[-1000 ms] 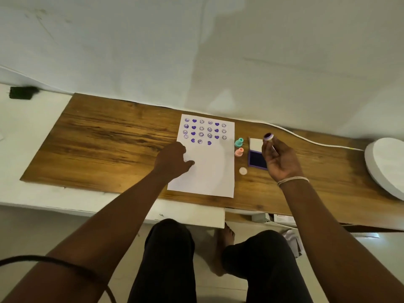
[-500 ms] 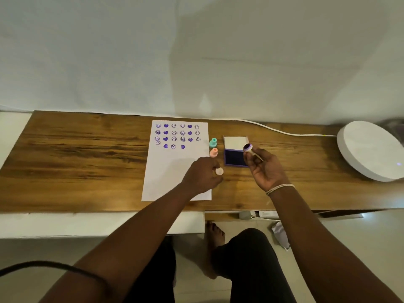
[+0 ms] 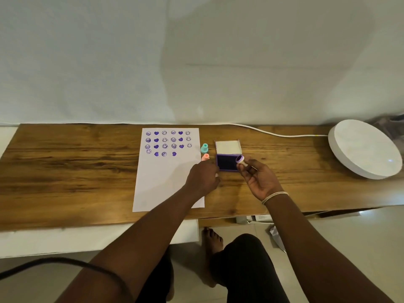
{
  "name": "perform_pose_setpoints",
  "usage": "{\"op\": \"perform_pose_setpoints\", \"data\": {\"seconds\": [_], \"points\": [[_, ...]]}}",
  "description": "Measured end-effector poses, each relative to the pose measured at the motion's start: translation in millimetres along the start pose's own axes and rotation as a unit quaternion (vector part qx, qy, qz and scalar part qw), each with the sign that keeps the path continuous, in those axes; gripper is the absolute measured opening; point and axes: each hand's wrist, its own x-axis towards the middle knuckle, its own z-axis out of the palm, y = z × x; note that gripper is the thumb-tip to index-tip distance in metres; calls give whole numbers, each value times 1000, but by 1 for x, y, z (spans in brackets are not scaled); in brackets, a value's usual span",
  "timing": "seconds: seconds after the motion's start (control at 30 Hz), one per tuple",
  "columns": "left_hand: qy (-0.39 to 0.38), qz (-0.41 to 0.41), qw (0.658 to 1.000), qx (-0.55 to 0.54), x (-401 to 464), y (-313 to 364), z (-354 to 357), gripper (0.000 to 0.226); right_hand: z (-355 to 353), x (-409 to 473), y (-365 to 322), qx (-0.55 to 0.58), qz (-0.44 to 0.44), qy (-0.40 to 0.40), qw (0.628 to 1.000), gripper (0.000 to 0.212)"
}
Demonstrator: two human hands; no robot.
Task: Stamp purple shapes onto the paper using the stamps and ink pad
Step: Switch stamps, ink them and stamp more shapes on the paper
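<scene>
Right hand point(image 3: 260, 182) grips a small stamp point(image 3: 241, 161) by its stem, fingers curled round it. Stamp's purple face is tilted up and to the left, not down. It sits at the right near corner of the ink pad point(image 3: 226, 162), just above or touching its edge; contact cannot be resolved.

Ink pad: open case, dark purple pad in the near half, white lid point(image 3: 228, 147) folded back on the far side. It lies on the counter point(image 3: 76, 167) just right of the paper point(image 3: 166, 184).

Left hand point(image 3: 203, 177) rests at the paper's right edge, just left of the pad, fingers curled downward. Whether it holds anything cannot be told; its fingertips are hidden. A small pale patch shows at its right side, identity unclear.

Paper: three full rows of purple smileys and hearts at the far end, a fourth row part filled. Near half bare.

Two spare stamps stand between paper and pad: teal stamp point(image 3: 204, 148) farther, pink stamp point(image 3: 205, 157) nearer, the latter just beyond the left hand.

Key relation: the pad lies immediately left of the held stamp, and the stamp's stem runs slanting from lower right to upper left. Judgement: the stamp must be turned face down before inking; right hand is the nearer one.

White round object point(image 3: 365, 149) far right, cable point(image 3: 273, 133) along the wall.
</scene>
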Motion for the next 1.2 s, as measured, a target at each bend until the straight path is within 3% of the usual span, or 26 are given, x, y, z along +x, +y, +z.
{"op": "perform_pose_setpoints", "data": {"seconds": [0.27,0.53,0.7,0.93,1.2], "points": [[57,2,991,-122,0,11,-37,41,10,-15,5,-56,-8,-45,997,31],[43,50,984,-164,-5,21,-66,36,41,-38,3,-204,-67,-89,973,12],[38,49,974,-217,-14,32,-85,49,53,-53,-1,-263,-116,-84,954,11],[20,59,976,-207,-19,46,-99,32,53,-67,-9,-297,-161,-92,937,12],[25,64,978,-195,-22,46,-101,33,47,-70,-9,-315,-195,-133,919,15]]}}
